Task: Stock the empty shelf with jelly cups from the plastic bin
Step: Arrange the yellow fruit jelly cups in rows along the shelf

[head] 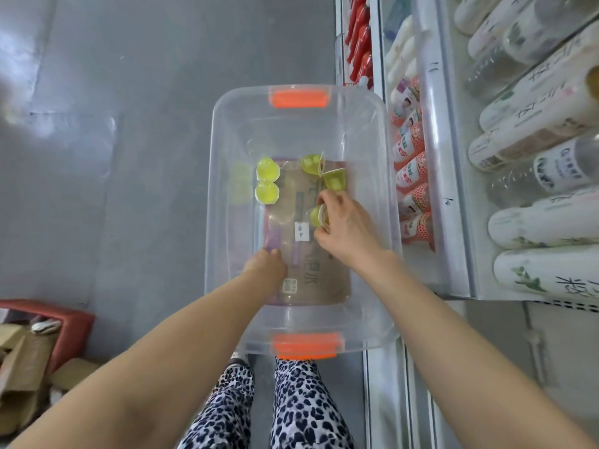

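A clear plastic bin (227, 124) with orange latches stands on the grey floor in front of me. Several green jelly cups lie on its bottom: two side by side at the left (267, 181), two tipped at the back right (324, 171). My right hand (346, 226) is inside the bin, with its fingers curled round one green jelly cup (317, 216). My left hand (267, 265) is low in the bin at the near left; its fingers are curled and I see nothing in them. The shelf (434, 157) runs along the right.
Shelves on the right hold white bottles (544, 222), pink-netted packs (411, 176) and red packs (359, 37). A red crate (69, 325) with cardboard sits at the lower left. My legs stand just behind the bin's near end.
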The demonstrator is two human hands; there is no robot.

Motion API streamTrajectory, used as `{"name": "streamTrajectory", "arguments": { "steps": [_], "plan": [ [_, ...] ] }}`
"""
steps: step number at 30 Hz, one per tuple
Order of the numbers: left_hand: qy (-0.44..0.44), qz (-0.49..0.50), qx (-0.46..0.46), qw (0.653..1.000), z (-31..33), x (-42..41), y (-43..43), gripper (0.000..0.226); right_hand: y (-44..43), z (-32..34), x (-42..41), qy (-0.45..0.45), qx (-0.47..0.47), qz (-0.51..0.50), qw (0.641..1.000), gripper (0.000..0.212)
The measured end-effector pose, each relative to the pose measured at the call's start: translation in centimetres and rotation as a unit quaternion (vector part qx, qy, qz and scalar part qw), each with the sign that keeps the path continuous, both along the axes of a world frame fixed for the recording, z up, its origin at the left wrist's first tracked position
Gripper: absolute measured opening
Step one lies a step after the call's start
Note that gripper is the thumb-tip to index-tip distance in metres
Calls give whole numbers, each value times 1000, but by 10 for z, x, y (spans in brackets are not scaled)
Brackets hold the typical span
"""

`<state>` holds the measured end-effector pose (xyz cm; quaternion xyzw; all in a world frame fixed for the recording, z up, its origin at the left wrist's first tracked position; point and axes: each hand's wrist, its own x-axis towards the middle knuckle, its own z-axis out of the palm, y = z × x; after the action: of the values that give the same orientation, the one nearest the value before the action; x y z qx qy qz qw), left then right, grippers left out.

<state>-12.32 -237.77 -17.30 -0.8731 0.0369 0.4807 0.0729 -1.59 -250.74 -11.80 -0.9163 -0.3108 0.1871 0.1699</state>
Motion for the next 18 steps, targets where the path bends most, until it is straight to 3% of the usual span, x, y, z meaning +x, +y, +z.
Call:
{"name": "streamTrajectory", "arguments": {
  "steps": [4,7,9,12,18],
  "plan": [
    [-16,-16,-18,1000,7,3,1,44,2,12,2,7,36,-24,999,42],
    [-82,-7,-54,995,20,4,-2,46,2,25,-1,-14,63,-42,997,49],
    [-109,56,-97,988,32,5,-5,52,0,35,-6,-30,91,-66,993,55],
    [-163,139,-168,962,50,7,-6,55,-6,50,-17,-51,134,-111,983,53],
    [-318,159,-276,893,91,-9,-2,59,-31,83,-55,-111,177,-205,956,43]
  ]
}}
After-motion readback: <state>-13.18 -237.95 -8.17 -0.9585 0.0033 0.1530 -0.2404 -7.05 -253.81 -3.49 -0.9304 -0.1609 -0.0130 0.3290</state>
